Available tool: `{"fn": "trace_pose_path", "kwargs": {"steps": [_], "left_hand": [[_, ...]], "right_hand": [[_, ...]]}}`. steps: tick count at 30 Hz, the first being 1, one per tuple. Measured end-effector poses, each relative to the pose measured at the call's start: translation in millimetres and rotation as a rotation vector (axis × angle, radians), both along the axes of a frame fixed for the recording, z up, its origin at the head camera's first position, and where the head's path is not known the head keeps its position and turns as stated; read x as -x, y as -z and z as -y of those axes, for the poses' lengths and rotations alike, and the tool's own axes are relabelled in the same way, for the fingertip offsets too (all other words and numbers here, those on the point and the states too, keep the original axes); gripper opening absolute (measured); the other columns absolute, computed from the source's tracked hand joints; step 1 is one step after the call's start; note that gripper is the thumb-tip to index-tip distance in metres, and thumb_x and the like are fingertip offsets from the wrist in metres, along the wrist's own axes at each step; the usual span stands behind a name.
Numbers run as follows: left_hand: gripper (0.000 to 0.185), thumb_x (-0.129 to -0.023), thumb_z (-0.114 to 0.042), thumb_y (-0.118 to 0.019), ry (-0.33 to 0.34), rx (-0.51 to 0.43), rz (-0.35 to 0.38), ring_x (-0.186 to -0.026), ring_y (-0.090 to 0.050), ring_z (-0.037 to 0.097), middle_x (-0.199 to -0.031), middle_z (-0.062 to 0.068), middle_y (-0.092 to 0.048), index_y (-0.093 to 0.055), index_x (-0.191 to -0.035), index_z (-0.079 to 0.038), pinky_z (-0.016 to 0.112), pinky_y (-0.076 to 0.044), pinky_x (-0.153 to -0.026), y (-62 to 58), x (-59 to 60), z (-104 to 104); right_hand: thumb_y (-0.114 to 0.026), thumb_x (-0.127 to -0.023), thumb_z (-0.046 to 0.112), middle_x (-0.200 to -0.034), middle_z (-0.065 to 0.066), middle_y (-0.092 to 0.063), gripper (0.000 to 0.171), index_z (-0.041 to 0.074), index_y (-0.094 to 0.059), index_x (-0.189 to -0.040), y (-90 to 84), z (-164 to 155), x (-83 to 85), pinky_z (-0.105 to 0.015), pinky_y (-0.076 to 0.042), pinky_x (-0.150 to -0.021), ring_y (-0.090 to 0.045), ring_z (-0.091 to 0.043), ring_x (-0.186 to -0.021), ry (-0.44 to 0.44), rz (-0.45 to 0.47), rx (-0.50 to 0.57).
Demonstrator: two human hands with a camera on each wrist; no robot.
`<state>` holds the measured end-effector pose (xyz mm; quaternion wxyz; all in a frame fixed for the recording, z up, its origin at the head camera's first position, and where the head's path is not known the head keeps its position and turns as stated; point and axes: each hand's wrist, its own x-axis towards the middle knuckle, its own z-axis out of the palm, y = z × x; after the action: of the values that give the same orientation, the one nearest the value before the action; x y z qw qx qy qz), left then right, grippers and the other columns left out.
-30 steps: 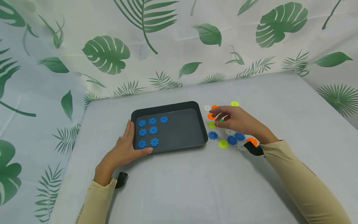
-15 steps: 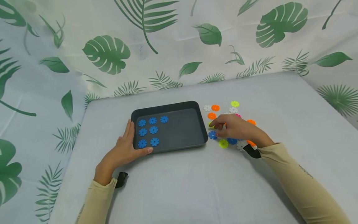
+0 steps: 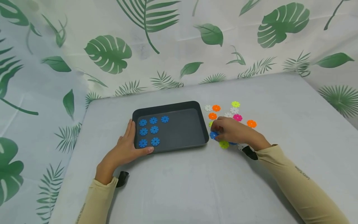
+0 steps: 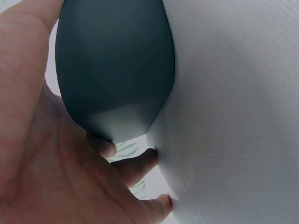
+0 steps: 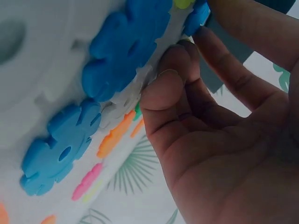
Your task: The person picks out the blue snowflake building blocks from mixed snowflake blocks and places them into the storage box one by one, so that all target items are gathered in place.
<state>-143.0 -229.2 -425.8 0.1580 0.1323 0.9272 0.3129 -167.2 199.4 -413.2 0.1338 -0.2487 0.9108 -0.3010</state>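
Note:
My left hand [image 3: 123, 146] rests against the left corner of a dark grey tray [image 3: 184, 127], fingers straight along its side and thumb at the near rim. In the left wrist view the fingertips touch the tray's outer wall [image 4: 117, 60]. Several blue notched discs [image 3: 154, 129] lie flat inside, toward the tray's left half. Just right of the tray, my right hand [image 3: 235, 130] pinches a blue notched disc [image 3: 213, 135] between thumb and index finger. In the right wrist view that blue disc [image 5: 196, 18] shows at the fingertips, with the other fingers curled below.
More notched discs lie loose right of the tray, including an orange disc [image 3: 251, 123], a pink disc [image 3: 237, 117], a white disc [image 3: 208, 108] and a yellow disc [image 3: 224, 144]. The right hand covers some. A leaf-print cloth [image 3: 167, 46] hangs behind the table [image 3: 179, 186].
My right hand has come down toward the near side, from over the orange and yellow discs to the blue disc, and its fingers have closed on it. The left hand stays at the tray.

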Motion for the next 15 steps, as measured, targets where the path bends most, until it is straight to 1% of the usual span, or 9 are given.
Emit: {"fn": "trace_pose_path", "kwargs": {"steps": [4,8,13,15], "left_hand": [[0.136,-0.091,-0.066,-0.075,0.002,0.005,0.001,-0.162,0.004,0.044,-0.175,0.015,0.024,0.016,-0.167,0.0,0.073,-0.002,-0.122,-0.1,0.9,0.4],[0.136,-0.091,-0.066,-0.075,0.004,0.009,-0.002,-0.162,0.004,0.045,-0.175,0.016,0.024,0.016,-0.167,0.001,0.073,-0.002,-0.122,-0.1,1.2,0.4],[0.136,-0.091,-0.066,-0.075,0.005,0.011,-0.007,-0.161,0.003,0.045,-0.175,0.016,0.024,0.015,-0.167,0.001,0.073,-0.002,-0.122,-0.9,1.1,0.2],[0.136,-0.091,-0.066,-0.075,0.005,0.009,-0.008,-0.161,0.003,0.045,-0.175,0.016,0.024,0.015,-0.167,0.002,0.073,-0.002,-0.122,-1.4,1.1,0.0]], "right_hand": [[-0.08,-0.092,-0.003,-0.091,-0.002,-0.063,0.016,0.006,-0.068,-0.099,-0.3,-1.7,0.6,-0.038,-0.053,-0.076,-0.058,-0.022,-0.084,0.009,0.009,0.007],[-0.072,-0.096,-0.005,-0.087,0.0,-0.066,0.013,0.007,-0.068,-0.099,-1.4,-5.7,1.9,-0.038,-0.054,-0.075,-0.06,-0.02,-0.08,0.007,0.025,0.027],[-0.067,-0.1,-0.007,-0.09,0.0,-0.069,0.016,0.009,-0.071,-0.099,-5.5,-9.5,2.8,-0.041,-0.055,-0.08,-0.062,-0.019,-0.083,0.013,0.006,0.07],[-0.067,-0.1,-0.007,-0.091,0.0,-0.069,0.017,0.009,-0.071,-0.098,-8.7,-10.8,2.9,-0.039,-0.055,-0.081,-0.063,-0.02,-0.084,0.027,-0.004,0.086]]}}
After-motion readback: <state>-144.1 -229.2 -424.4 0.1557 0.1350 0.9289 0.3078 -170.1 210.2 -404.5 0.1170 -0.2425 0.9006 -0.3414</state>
